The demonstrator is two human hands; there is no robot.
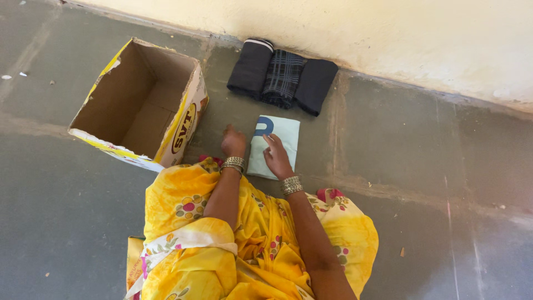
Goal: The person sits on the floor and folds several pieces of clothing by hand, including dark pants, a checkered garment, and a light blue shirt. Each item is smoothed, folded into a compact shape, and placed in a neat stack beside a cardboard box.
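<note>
A folded pale mint garment (280, 139) with a blue printed shape lies flat on the grey floor in front of me. My right hand (276, 157) rests flat on its lower middle, fingers spread. Just left of the garment, my left hand (233, 141) touches the floor at its left edge, fingers curled downward. Both wrists carry metal bangles. My yellow flowered clothing (244, 239) fills the lower centre.
An open cardboard box (183, 119), empty inside, stands to the left of the hands. Three rolled dark garments (282, 75), one checked, lie side by side against the pale wall (388, 33) beyond the folded piece. Grey floor (422, 155) stretches right.
</note>
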